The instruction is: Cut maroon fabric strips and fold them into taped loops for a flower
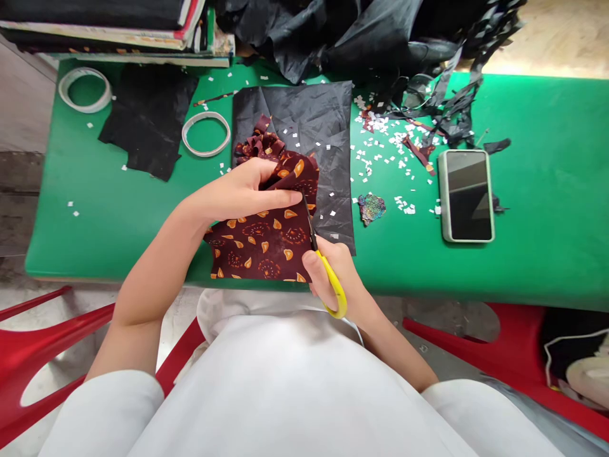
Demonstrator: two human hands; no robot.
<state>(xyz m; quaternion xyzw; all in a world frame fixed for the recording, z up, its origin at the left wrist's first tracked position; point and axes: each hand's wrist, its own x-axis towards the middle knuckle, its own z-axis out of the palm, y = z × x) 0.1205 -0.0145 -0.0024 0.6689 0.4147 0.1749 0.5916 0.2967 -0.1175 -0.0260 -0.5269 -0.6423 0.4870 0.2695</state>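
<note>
A maroon cloth (261, 244) printed with orange drops lies near the table's front edge, its upper part folded over. My left hand (247, 190) pinches the fold between thumb and fingers. Yellow-handled scissors (335, 289) are gripped in my right hand (340, 266), their dark blades at the cloth's right side, close to my left fingertips. Beyond the fold sits a gathered, ruffled bunch of the same cloth (261, 143). Under it all spreads a black sheet (335, 146), dotted with small white paper bits.
On the green table (547, 190) a phone (469, 197) lies to the right, beside white paper scraps (390, 146). Tape rolls (205, 152) and a black cloth piece (147, 120) are at left. Books (104, 38) and black material (333, 38) line the back. Red chairs (514, 355) stand in front.
</note>
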